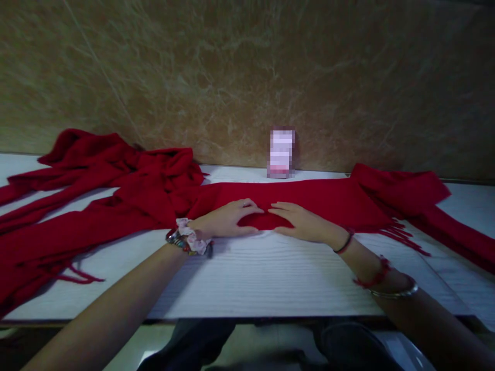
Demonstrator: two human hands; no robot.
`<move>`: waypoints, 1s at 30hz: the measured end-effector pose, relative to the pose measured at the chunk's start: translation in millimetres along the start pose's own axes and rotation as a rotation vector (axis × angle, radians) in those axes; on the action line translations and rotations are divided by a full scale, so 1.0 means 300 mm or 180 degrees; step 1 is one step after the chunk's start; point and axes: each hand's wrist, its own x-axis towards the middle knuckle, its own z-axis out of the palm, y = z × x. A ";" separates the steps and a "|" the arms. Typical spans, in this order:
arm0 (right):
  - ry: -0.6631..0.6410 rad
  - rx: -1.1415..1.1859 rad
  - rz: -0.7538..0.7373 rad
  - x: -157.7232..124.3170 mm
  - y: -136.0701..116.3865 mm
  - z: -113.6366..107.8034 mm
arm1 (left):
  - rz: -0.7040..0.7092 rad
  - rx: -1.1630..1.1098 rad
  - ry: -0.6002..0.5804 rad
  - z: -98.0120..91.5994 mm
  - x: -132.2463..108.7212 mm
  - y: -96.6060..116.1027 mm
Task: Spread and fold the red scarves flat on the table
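Observation:
A long red scarf with fringe at its right end lies stretched across the white table. My left hand rests on its middle part, palm down, with the thumb apart from the fingers along the near edge. Facing it from the right, my right hand lies on the same cloth, its thumb also apart from the fingers. A small gap separates the fingertips of the two hands. Neither hand grips the cloth visibly.
Crumpled red cloth is heaped at the left, with fringe near the front. More red cloth lies folded at the right. A phone with a blurred screen leans against the brown marbled wall.

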 end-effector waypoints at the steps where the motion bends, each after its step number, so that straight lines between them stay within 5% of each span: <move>1: -0.0075 -0.0014 -0.0025 -0.006 -0.007 0.002 | 0.0054 0.0042 -0.0058 -0.001 -0.012 0.011; 8: -0.0104 0.0160 -0.0338 -0.012 0.013 -0.025 | -0.0026 0.0913 -0.0150 -0.027 -0.017 0.019; 15: 0.0643 -0.0578 -0.0044 0.002 -0.009 -0.015 | 0.0014 0.1811 0.0149 -0.016 -0.009 0.063; 22: 0.0470 -0.0662 -0.0106 0.009 0.006 -0.013 | -0.0008 0.1807 0.0477 -0.003 -0.010 0.048; 30: 0.0255 -0.0437 -0.0097 0.011 0.015 -0.012 | -0.0068 0.1399 0.0304 -0.010 -0.013 0.031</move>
